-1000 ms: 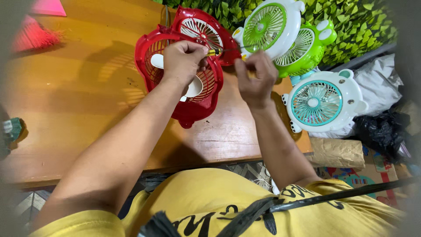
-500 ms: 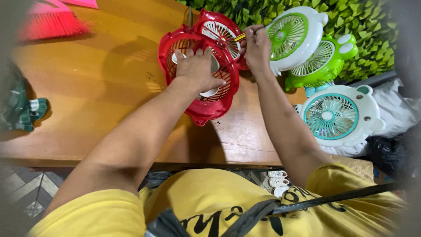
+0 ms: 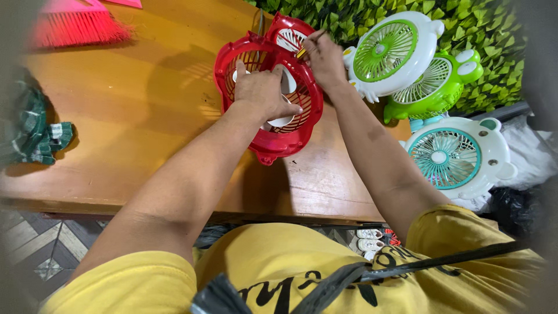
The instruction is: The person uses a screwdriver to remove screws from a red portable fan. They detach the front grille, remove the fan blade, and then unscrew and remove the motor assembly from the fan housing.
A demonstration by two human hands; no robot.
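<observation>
A red plastic fan housing [image 3: 279, 139] with a round grille lies on the wooden table [image 3: 133, 116]. My left hand [image 3: 261, 93] presses flat on the grille over its white centre. My right hand [image 3: 325, 58] grips a thin screwdriver [image 3: 307, 47] whose tip sits at the housing's top right edge. Behind the hands a second red fan part [image 3: 285, 29] stands against the housing.
Finished small fans lie to the right: a white and green one [image 3: 395, 55], a lime green one [image 3: 439, 87], a white and teal one [image 3: 453, 157]. A pink broom [image 3: 75, 26] lies at the far left, a green cloth [image 3: 35, 134] at the left edge. Leafy green wall behind.
The view has shifted and closed in on the red housing. My right hand has moved from the housing's right side up to its top right edge with the screwdriver. My left hand stays on the grille.
</observation>
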